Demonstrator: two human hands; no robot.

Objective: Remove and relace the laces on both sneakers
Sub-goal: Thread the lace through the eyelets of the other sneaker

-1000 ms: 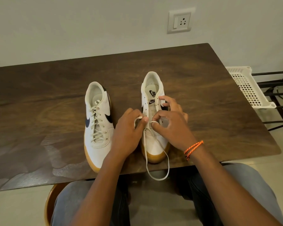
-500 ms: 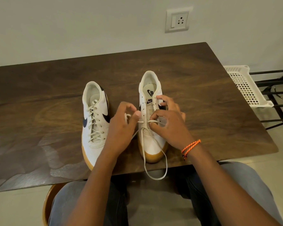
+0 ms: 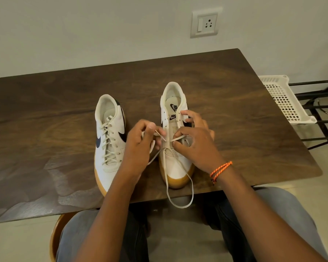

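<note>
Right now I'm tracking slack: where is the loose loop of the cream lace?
Head view: the loose loop of cream lace hangs over the dark wooden table's near edge, below the right-hand white gum-soled sneaker's toe.

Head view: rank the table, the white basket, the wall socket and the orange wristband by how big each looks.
1. table, largest by far
2. white basket, partly cut off by the table edge
3. wall socket, though it sits farthest away, so its true size is unsure
4. orange wristband, smallest

The left hand [image 3: 140,146] has drawn the lace [image 3: 160,136] end leftward.
</note>
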